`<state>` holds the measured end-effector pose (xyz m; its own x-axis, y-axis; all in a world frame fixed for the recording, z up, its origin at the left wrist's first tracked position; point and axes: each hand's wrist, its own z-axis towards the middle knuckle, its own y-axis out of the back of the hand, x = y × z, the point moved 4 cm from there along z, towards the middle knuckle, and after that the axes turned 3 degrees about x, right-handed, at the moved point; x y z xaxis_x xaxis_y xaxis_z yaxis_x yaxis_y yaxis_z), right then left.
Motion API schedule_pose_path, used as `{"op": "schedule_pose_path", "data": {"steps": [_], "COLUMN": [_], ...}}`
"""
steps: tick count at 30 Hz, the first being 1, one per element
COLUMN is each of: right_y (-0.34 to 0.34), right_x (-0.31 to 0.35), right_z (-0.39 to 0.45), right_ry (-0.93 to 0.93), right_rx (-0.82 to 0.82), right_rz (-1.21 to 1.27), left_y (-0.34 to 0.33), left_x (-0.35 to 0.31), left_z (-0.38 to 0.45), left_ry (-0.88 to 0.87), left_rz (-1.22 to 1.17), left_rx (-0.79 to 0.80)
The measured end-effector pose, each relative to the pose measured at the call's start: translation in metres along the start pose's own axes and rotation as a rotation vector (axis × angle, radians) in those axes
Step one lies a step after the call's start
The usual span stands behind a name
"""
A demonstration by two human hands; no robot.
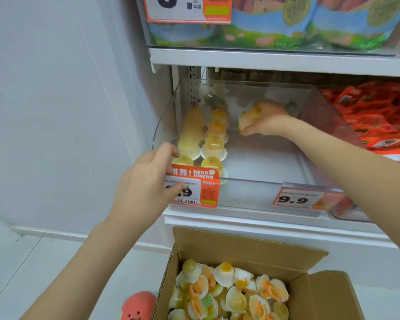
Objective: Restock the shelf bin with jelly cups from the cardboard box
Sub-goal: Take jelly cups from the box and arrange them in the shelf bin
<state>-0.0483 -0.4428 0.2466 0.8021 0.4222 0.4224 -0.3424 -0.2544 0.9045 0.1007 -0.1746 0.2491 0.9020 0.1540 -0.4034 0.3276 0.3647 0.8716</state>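
Down at six o'clock, closest of all, sat the open cardboard box [252,248], full of loose jelly cups [231,289]. A pink soft toy [138,304] peeked out at seven o'clock, just beside the box. Farther up, the left hand [146,181] held the front rim of the clear shelf bin [321,107], fingers curled over its top and thumb pressed on the orange price tag [193,190]. Two rows of jelly cups stood inside the bin on its left side. Deeper in, toward one o'clock, the right hand [263,122] gripped one jelly cup [249,116] in its curled fingers above the bin floor. Red snack packs [367,116] filled the next bin at two o'clock.
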Motion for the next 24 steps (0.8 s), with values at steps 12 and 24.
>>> {"op": "schedule_pose_path", "data": {"steps": [12, 24], "right_y": [-0.041, -0.029], "right_x": [-0.029, -0.022], "right_z": [0.054, 0.024], "right_ry": [0.031, -0.08], "right_rx": [-0.086, -0.116], "right_rz": [0.065, 0.296], "left_y": [-0.005, -0.004], "left_x": [0.008, 0.009], "left_z": [0.01, 0.008], "left_ry": [-0.206, -0.205], "left_rz": [0.087, 0.097], "left_rx": [-0.101, -0.078]}}
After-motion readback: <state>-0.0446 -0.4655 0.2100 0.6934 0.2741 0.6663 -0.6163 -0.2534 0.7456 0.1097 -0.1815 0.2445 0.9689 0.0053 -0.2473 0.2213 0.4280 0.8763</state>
